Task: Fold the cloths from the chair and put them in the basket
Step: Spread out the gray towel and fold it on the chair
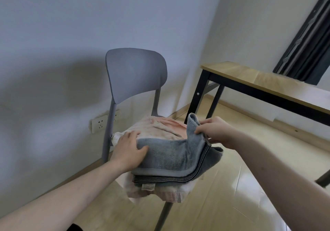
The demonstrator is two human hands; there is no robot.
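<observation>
A grey chair [135, 73] stands against the wall with cloths piled on its seat. On top lies a grey towel [169, 156] with a dark striped border, partly folded. My left hand [129, 146] lies flat on the towel's left end, fingers straight. My right hand [214, 130] pinches the towel's right edge and lifts it up above the seat. Under the towel lies a pink cloth [160, 127], and a white and pink cloth [169, 194] hangs over the seat's front edge. No basket is in view.
A wooden table [267, 82] with black legs stands to the right of the chair. A dark curtain [307, 40] hangs behind it. A wall socket [99, 123] sits low on the wall behind the chair. Light wood floor [223, 195] surrounds the chair.
</observation>
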